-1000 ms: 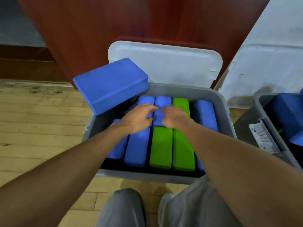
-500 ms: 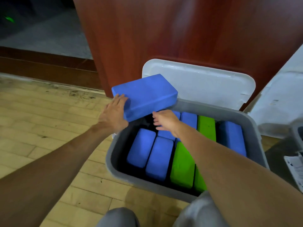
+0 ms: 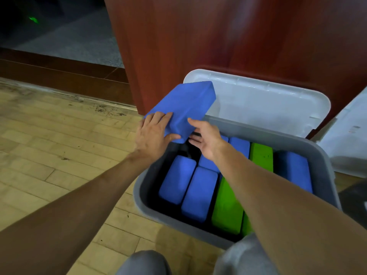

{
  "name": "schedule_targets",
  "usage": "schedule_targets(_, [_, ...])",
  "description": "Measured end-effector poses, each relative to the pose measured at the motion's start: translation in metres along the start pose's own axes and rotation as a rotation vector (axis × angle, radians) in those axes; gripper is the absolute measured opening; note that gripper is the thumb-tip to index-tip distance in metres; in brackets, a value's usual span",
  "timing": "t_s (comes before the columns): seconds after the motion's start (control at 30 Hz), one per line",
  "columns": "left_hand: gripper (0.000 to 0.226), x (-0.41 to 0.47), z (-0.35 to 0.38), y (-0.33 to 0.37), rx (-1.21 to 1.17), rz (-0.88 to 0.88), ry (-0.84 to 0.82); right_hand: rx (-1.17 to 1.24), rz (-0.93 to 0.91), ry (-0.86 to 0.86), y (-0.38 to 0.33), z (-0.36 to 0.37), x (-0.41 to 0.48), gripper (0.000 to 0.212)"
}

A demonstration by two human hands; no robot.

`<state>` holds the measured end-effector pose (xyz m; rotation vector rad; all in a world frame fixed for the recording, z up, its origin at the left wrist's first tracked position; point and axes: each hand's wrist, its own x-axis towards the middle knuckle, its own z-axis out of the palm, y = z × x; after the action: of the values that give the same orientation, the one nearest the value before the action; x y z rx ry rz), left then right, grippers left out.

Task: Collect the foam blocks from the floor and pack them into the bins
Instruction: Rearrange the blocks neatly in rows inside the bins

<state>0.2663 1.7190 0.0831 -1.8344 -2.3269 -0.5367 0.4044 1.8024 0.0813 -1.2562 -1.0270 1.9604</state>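
A loose blue foam block point(image 3: 184, 105) lies tilted over the far left corner of the grey bin point(image 3: 325, 155). My left hand point(image 3: 154, 133) grips its near left edge, fingers on top and thumb underneath. My right hand point(image 3: 204, 138) touches the block's near right corner with spread fingers. Inside the bin, several blue blocks point(image 3: 199, 192) and green blocks point(image 3: 226, 209) stand packed side by side. A dark gap shows in the bin's far left corner, under the held block.
The bin's white lid point(image 3: 268, 104) leans against a red-brown wooden panel point(image 3: 218, 36) behind it. Another white lid point(image 3: 349, 139) sits at the right edge. Wood floor point(image 3: 59, 145) spreads to the left. My grey-clad knees point(image 3: 147, 262) are at the bottom.
Both hands left the packed blocks and reached the loose blue block. My left hand took its edge, then my right hand came up to its corner. The view shifted left.
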Motion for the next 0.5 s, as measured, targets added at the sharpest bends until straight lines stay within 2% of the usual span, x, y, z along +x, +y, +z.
schedule_targets(0.07, [0.069,0.002,-0.007,0.012,-0.097,0.019,0.045,0.021,-0.049,0.015,-0.003,-0.004,-0.008,0.028])
schedule_targets(0.2, [0.070,0.004,-0.031,0.036,-0.380,0.028,0.121,0.091,-0.211,-0.002,-0.019,-0.008,-0.028,0.048])
schedule_targets(0.33, [0.073,-0.002,-0.044,0.056,-0.634,0.025,-0.023,0.064,-0.253,-0.049,-0.031,-0.008,-0.052,0.067])
schedule_targets(0.43, [0.068,-0.002,-0.050,0.053,-0.764,-0.055,-0.163,-0.112,-0.330,0.023,-0.030,-0.010,-0.067,0.052])
schedule_targets(0.5, [0.061,0.001,-0.053,0.045,-0.902,-0.077,-0.244,-0.168,-0.389,0.070,-0.032,-0.012,-0.072,0.051])
